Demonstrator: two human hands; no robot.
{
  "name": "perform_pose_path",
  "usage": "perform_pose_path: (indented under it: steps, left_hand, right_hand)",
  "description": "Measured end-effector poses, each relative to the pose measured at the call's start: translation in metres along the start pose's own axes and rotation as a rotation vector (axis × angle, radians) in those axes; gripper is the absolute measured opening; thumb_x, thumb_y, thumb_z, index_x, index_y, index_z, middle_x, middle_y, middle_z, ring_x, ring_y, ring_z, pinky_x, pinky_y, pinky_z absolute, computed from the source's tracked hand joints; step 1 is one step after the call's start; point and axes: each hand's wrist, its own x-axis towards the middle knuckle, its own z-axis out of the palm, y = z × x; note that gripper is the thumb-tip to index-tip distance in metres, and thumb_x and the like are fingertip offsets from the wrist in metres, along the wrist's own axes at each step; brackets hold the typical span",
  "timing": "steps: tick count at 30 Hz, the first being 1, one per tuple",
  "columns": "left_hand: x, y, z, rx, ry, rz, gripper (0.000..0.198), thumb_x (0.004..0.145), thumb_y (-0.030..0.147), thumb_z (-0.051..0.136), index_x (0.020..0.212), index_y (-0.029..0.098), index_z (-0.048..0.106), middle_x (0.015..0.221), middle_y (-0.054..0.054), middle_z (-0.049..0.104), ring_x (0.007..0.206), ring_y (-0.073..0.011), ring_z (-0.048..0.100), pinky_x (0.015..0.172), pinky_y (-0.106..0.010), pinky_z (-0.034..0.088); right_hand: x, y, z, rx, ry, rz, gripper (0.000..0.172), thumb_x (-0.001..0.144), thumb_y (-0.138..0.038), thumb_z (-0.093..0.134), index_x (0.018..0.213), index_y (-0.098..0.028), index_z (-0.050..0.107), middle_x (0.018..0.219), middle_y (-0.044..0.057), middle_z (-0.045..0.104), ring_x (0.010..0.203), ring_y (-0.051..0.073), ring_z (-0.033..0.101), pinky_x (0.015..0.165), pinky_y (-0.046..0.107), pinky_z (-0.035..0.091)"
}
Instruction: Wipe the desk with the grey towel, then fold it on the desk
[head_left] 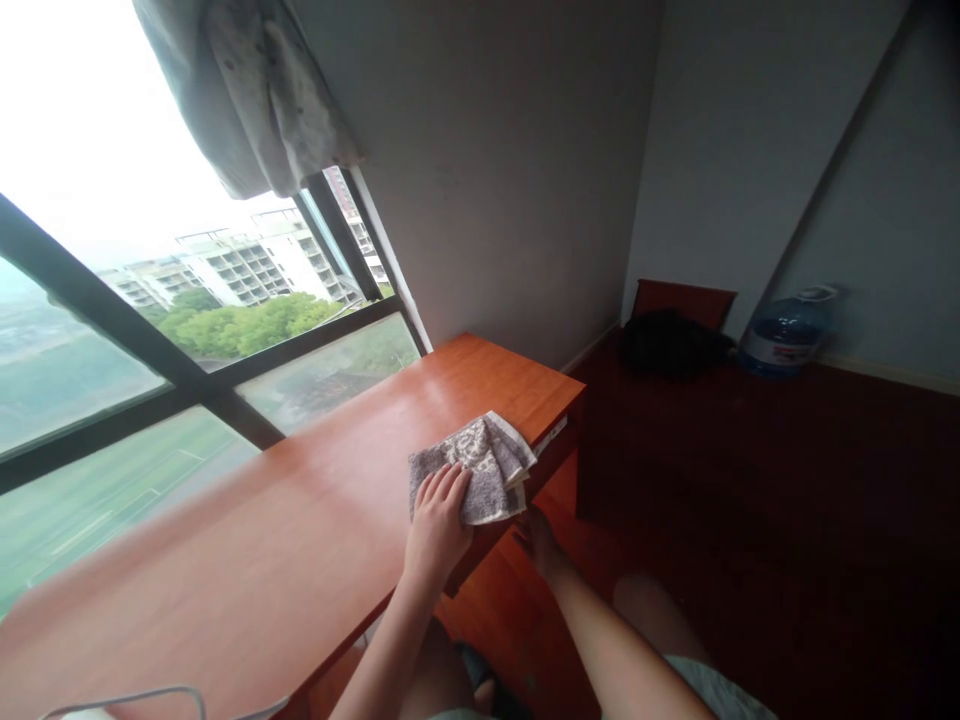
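Note:
A folded grey towel [491, 490] with a cream pattern and pale edging lies on the reddish-brown wooden table [300, 540], close to its near edge. My left hand [439, 510] grips it from above, fingers bent over the cloth and the thumb hidden. One folded corner of the towel fans out to the right, over the table's edge. Just below that corner is my right hand [536, 535], in shadow beside the table edge. Its fingers look stretched out and apart, with nothing visible in them; whether they touch the towel I cannot tell.
Windows [202, 385] run along the table's far side, with a bunched curtain [262, 100] above. A white cable [172, 690] crosses the near left corner. On the dark floor stand a large water bottle [787, 335] and a black heap [667, 345] before a red-brown panel [686, 300].

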Motion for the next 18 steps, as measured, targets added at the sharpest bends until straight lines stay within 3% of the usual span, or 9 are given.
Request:
perform_pose_path:
  steps: [5, 12, 18]
  left_hand:
    - [-0.001, -0.001, 0.002, -0.007, -0.006, 0.002, 0.068, 0.071, 0.005, 0.055, 0.138, 0.018, 0.059, 0.148, -0.012, 0.062, 0.141, -0.0312, 0.053, 0.123, -0.053, 0.039]
    - [-0.001, 0.002, 0.000, -0.002, -0.005, -0.008, 0.065, 0.074, 0.005, 0.054, 0.137, 0.018, 0.059, 0.148, -0.012, 0.062, 0.141, -0.0309, 0.052, 0.123, -0.053, 0.038]
    - [0.000, 0.003, -0.001, -0.004, 0.003, 0.001, 0.064, 0.074, 0.006, 0.056, 0.137, 0.019, 0.059, 0.147, -0.011, 0.063, 0.140, -0.0318, 0.053, 0.121, -0.054, 0.039]
  right_hand:
    - [0.008, -0.004, 0.005, 0.082, -0.027, 0.044, 0.014, 0.067, -0.033, 0.064, 0.077, -0.025, 0.059, 0.070, -0.005, 0.068, 0.075, 0.015, 0.064, 0.074, 0.029, 0.049]
    - [0.006, -0.004, -0.007, 0.108, 0.006, 0.091, 0.013, 0.066, -0.031, 0.063, 0.076, -0.024, 0.057, 0.065, -0.005, 0.065, 0.066, 0.013, 0.061, 0.066, 0.027, 0.044]
    - [-0.005, -0.006, -0.031, 0.056, -0.008, 0.052, 0.023, 0.063, -0.037, 0.068, 0.080, -0.023, 0.060, 0.069, -0.002, 0.069, 0.067, 0.015, 0.062, 0.066, 0.029, 0.046]
